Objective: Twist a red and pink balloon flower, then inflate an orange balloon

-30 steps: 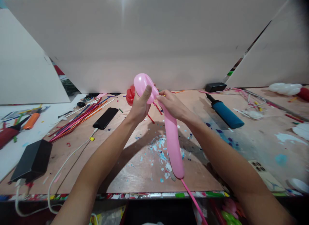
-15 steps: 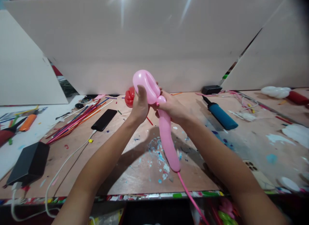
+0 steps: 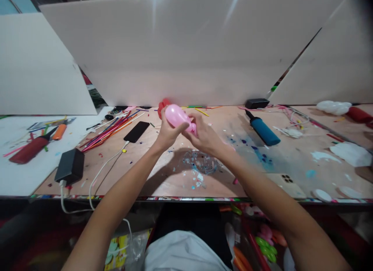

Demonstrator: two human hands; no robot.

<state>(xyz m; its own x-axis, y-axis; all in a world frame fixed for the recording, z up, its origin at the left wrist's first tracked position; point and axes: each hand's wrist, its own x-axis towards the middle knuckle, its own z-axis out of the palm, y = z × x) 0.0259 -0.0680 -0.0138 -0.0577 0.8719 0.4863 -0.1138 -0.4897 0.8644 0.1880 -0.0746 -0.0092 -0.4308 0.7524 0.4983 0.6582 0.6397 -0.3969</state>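
Observation:
A pink modelling balloon (image 3: 176, 115) is between my hands, its rounded part pointing up and left. My left hand (image 3: 167, 134) wraps the rounded part from the left, thumb across its lower side. The fingers of my right hand (image 3: 205, 137) close on the small twisted end of the balloon, close to my left thumb. The rest of its length is mostly hidden behind my right hand and forearm; a pink bit (image 3: 235, 181) shows below the forearm. Just behind my left hand sits a red balloon shape (image 3: 161, 106), partly covered.
A teal hand pump (image 3: 265, 131) lies to the right, with a beige phone (image 3: 287, 185) nearer the edge. On the left are a black phone (image 3: 136, 131), loose uninflated balloons (image 3: 109, 130), a black adapter (image 3: 70, 166) with a white cable, and a red pump (image 3: 33, 150). White panels (image 3: 180, 49) stand behind.
The pink balloon has turned in my hands; its long straight section, which hung toward me, is now mostly out of sight. My view has shifted, showing more of the space below the table edge.

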